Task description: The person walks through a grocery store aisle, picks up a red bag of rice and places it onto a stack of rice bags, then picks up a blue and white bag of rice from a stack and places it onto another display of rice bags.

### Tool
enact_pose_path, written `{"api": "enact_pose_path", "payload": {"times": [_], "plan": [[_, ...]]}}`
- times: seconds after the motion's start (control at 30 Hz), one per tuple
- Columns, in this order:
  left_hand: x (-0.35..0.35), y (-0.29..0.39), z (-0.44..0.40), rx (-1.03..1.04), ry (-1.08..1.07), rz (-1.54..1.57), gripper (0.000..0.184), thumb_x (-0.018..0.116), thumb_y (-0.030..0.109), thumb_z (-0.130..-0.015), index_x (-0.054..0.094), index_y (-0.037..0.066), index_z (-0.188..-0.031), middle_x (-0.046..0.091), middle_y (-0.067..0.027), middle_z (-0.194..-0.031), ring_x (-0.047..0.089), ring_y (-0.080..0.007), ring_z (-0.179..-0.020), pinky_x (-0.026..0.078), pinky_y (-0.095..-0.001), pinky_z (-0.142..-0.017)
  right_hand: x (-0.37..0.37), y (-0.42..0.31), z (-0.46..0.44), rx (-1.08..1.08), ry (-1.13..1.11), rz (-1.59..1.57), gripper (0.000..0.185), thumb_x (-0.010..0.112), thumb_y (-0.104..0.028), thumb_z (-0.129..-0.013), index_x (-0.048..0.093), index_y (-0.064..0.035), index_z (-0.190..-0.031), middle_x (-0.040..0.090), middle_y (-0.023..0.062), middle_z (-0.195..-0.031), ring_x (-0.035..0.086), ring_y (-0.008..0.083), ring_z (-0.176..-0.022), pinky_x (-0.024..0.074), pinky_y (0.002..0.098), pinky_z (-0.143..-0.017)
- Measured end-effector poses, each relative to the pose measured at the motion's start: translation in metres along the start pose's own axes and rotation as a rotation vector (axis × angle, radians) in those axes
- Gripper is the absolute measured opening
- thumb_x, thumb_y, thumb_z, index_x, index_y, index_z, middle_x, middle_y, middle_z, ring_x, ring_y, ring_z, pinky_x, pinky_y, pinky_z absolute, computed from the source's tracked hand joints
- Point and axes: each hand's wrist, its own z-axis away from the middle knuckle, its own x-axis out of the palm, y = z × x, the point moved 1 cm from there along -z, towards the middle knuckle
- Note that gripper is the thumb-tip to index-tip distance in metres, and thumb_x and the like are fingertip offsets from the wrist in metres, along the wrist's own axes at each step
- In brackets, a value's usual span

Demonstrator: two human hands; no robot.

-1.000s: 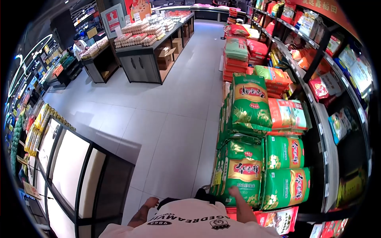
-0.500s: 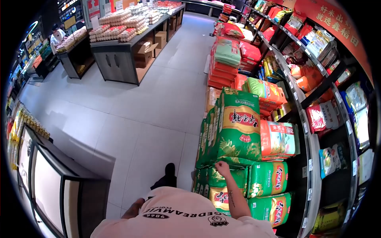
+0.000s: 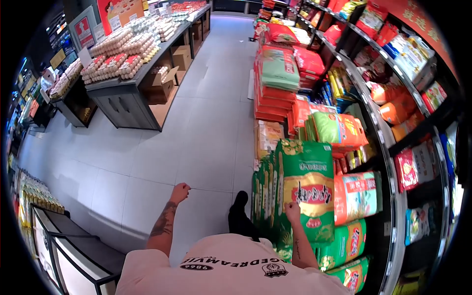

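Out over the grey floor, my left hand (image 3: 180,192) is loosely curled at the end of a tattooed forearm, with nothing visible in it. My right hand (image 3: 292,211) is closed in front of a tall stack of green sacks (image 3: 309,189); whether it touches them or holds anything cannot be made out. More green sacks (image 3: 344,243) lie to the right of that forearm. Beyond the tall stack are red and orange bags (image 3: 339,129) and a pale green sack (image 3: 279,69) on a red pile.
Shelves of bagged goods (image 3: 388,157) run along the right. An egg display counter (image 3: 125,105) stands at the upper left. A low cabinet (image 3: 81,250) is at the lower left. Beyond a second counter, a person (image 3: 48,78) stands far left. My dark shoe (image 3: 241,199) shows on the floor.
The view has moved forward along the aisle, and the egg counter and tall green stack appear nearer. My left hand has swung forward into fuller view. My right arm remains beside the sacks.
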Motion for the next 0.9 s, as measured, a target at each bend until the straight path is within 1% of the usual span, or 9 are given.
{"api": "enact_pose_path", "payload": {"times": [0.13,0.2,0.27,0.33,0.43,0.67,0.83,0.87,0.9], "plan": [[0.027,-0.046,-0.042,-0.141,-0.075,-0.24,0.025,0.049,0.024,-0.08,0.063,0.004,-0.075,0.06,-0.0128,-0.067,0.058,-0.0215,-0.055,0.049,-0.0352,-0.055,0.057,-0.042,-0.076,-0.102,-0.15,-0.033,0.035,0.058,-0.031,-0.077,0.06,0.0021,-0.067,0.055,0.0196,-0.058,0.057,0.0301,-0.055,0.0429,0.0393,-0.052],[0.046,-0.134,-0.051,0.041,-0.311,-0.685,0.031,0.045,0.03,-0.078,0.065,0.008,-0.07,0.061,-0.0146,-0.065,0.06,-0.0273,-0.055,0.049,-0.042,-0.059,0.08,-0.076,-0.121,-0.128,-0.263,-0.046,0.034,0.058,-0.031,-0.077,0.06,0.0012,-0.068,0.056,0.0198,-0.061,0.058,0.0308,-0.057,0.0436,0.0398,-0.054],[0.053,-0.141,-0.029,-0.256,-0.513,-0.589,0.032,0.048,0.032,-0.081,0.064,0.005,-0.071,0.063,-0.01,-0.065,0.059,-0.0217,-0.052,0.05,-0.0353,-0.054,0.098,-0.107,-0.173,-0.189,-0.382,-0.035,0.032,0.058,-0.031,-0.076,0.061,0.0004,-0.069,0.057,0.0199,-0.064,0.058,0.0317,-0.06,0.044,0.0405,-0.056],[0.06,-0.119,-0.021,-0.756,-0.392,-0.282,0.033,0.049,0.033,-0.083,0.064,0.005,-0.073,0.062,-0.0071,-0.061,0.06,-0.0184,-0.051,0.049,-0.0329,-0.051,0.111,-0.142,-0.248,-0.292,-0.448,0.008,0.032,0.058,-0.031,-0.076,0.061,0.0,-0.069,0.058,0.0197,-0.065,0.058,0.0323,-0.061,0.044,0.0409,-0.057],[0.044,-0.076,-0.043,-0.324,-0.282,-0.438,0.031,0.047,0.029,-0.084,0.063,0.002,-0.077,0.064,-0.0098,-0.065,0.062,-0.0185,-0.054,0.05,-0.0321,-0.05,0.131,-0.183,-0.34,-0.383,-0.491,0.051,0.031,0.057,-0.03,-0.077,0.061,-0.0003,-0.068,0.058,0.0183,-0.064,0.058,0.0319,-0.061,0.0448,0.0398,-0.058],[0.038,-0.01,-0.217,-0.3,-0.204,-0.19,0.028,0.054,0.023,-0.078,0.062,-0.003,-0.084,0.064,-0.013,-0.07,0.062,-0.0218,-0.053,0.049,-0.0325,-0.048,0.114,-0.327,-0.532,-0.368,-0.348,-0.202,0.036,0.056,-0.03,-0.079,0.052,0.0037,-0.065,0.049,0.0198,-0.055,0.052,0.0356,-0.056,0.0395,0.0406,-0.052],[0.01,0.077,-0.405,-0.544,-0.219,-0.118,0.031,0.054,0.026,-0.079,0.063,-0.002,-0.087,0.065,-0.0115,-0.072,0.063,-0.0202,-0.056,0.051,-0.0326,-0.052,0.168,-0.27,-0.609,-0.163,-0.396,0.058,0.034,0.056,-0.03,-0.079,0.061,0.003,-0.073,0.058,0.0196,-0.062,0.059,0.0286,-0.059,0.0455,0.0365,-0.058],[0.006,0.049,-0.453,-0.201,-0.345,-0.289,0.031,0.053,0.027,-0.08,0.063,-0.002,-0.087,0.065,-0.0113,-0.073,0.063,-0.0199,-0.057,0.051,-0.0325,-0.053,0.184,-0.229,-0.618,-0.097,-0.447,0.165,0.033,0.056,-0.03,-0.078,0.063,0.0015,-0.074,0.059,0.02,-0.064,0.061,0.0291,-0.062,0.0476,0.036,-0.06],[-0.009,0.107,-0.485,-0.547,-0.291,-0.159,0.031,0.052,0.027,-0.08,0.063,-0.001,-0.086,0.066,-0.011,-0.075,0.063,-0.0194,-0.058,0.051,-0.0318,-0.052,0.19,-0.195,-0.619,-0.07,-0.481,0.361,0.03,0.054,-0.029,-0.079,0.066,-0.0015,-0.076,0.062,0.0205,-0.069,0.063,0.0284,-0.062,0.0499,0.0354,-0.062]]}}
